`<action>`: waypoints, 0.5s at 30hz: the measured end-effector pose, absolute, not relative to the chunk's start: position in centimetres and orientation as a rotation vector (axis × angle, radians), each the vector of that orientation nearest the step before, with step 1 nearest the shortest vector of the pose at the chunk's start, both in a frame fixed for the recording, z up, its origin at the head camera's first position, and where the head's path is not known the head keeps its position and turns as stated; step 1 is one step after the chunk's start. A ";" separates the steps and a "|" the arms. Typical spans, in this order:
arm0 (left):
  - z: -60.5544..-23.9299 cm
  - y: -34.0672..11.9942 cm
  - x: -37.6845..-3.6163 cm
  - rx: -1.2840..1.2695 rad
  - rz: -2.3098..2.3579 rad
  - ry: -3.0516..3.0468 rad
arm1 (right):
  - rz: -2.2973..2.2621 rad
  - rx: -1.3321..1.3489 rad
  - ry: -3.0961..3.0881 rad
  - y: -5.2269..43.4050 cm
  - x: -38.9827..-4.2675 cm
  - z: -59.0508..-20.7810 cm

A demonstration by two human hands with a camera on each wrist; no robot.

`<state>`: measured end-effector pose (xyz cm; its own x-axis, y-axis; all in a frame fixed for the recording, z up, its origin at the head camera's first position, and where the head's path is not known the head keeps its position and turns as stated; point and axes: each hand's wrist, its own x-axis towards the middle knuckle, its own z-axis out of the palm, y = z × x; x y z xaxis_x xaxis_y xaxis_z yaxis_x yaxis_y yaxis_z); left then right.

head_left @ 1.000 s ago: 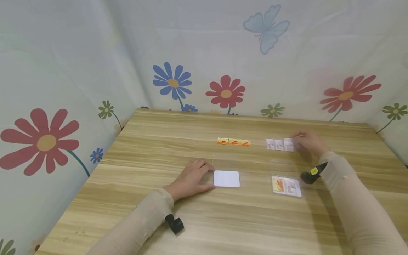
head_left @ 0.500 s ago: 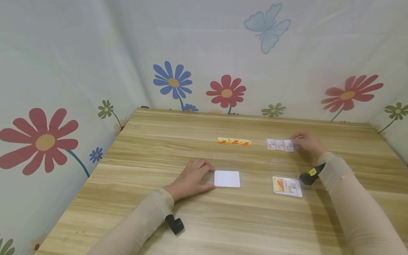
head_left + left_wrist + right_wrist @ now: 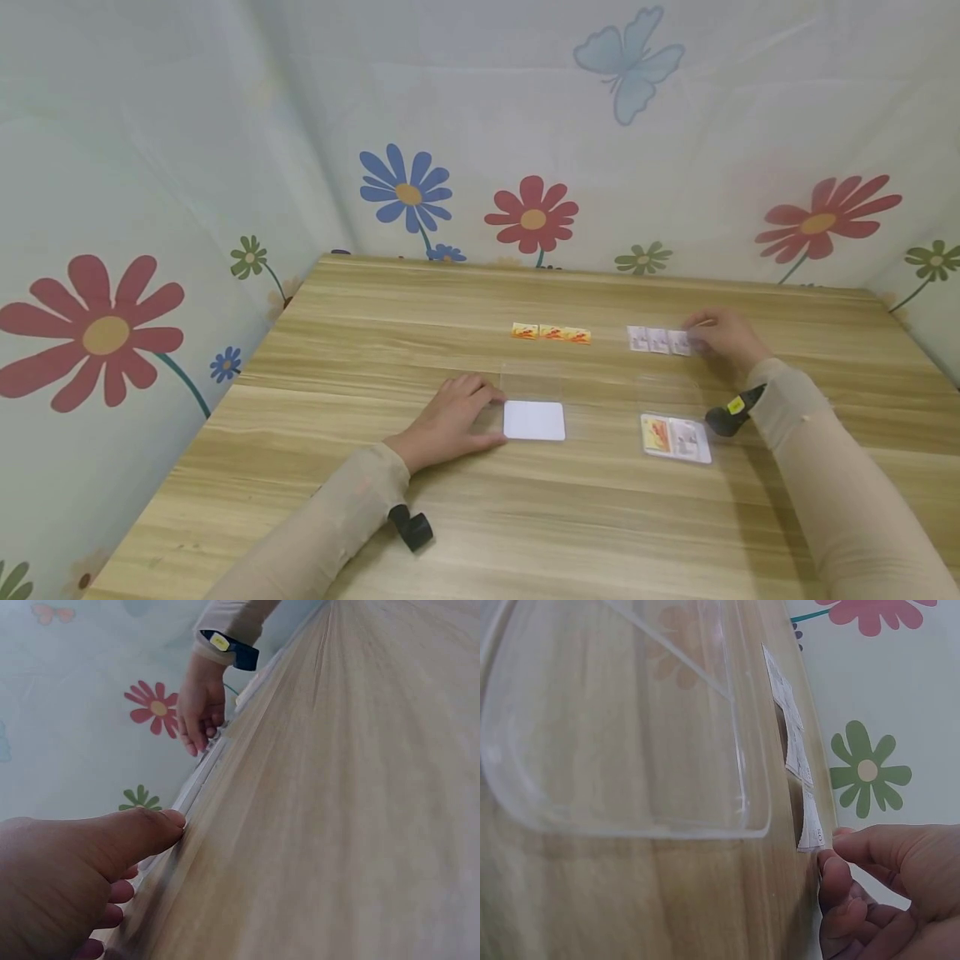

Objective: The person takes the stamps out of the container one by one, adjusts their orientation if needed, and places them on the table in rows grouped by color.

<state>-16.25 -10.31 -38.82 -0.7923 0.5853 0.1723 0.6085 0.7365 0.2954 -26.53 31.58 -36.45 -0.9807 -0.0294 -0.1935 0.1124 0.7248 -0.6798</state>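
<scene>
Pinching the end of a strip of white sachets at the table's far right, the right hand has curled fingers. Left hand rests flat, fingers relaxed, touching a white card under a clear tray.

Print on the white sachets and on the orange sachets, too small to read.

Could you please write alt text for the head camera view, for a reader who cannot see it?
A person's right hand pinches the end of a strip of white packets on a wooden table, while the left hand rests beside a white card. An orange packet strip lies farther back.
</scene>
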 end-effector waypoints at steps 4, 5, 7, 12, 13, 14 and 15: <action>-38.9 -10.2 -16.2 -0.987 -0.523 -2.862 | -1.118 0.098 2.720 31.8 -26.4 -36.4; -38.9 -10.2 -16.2 -0.986 -0.521 -2.861 | -1.116 0.103 2.720 31.9 -26.4 -36.4; -38.9 -10.2 -16.2 -0.986 -0.521 -2.859 | -1.108 0.099 2.728 32.0 -26.4 -36.4; -39.0 -10.2 -16.2 -0.989 -0.517 -2.855 | -1.072 0.064 2.754 31.9 -26.1 -36.0; -38.9 -10.2 -16.2 -0.989 -0.515 -2.858 | -1.057 0.062 2.759 31.9 -26.0 -35.9; -38.9 -10.2 -16.2 -0.988 -0.511 -2.860 | -1.047 0.065 2.761 31.9 -26.0 -35.8; -38.9 -10.2 -16.2 -0.987 -0.512 -2.861 | -1.032 0.062 2.768 31.9 -25.9 -35.7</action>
<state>-16.19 -10.22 -38.86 -0.7907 0.5869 0.1743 0.6109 0.7378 0.2872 -25.94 31.92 -35.68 -0.9817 -0.0256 -0.1886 0.1041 0.7574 -0.6446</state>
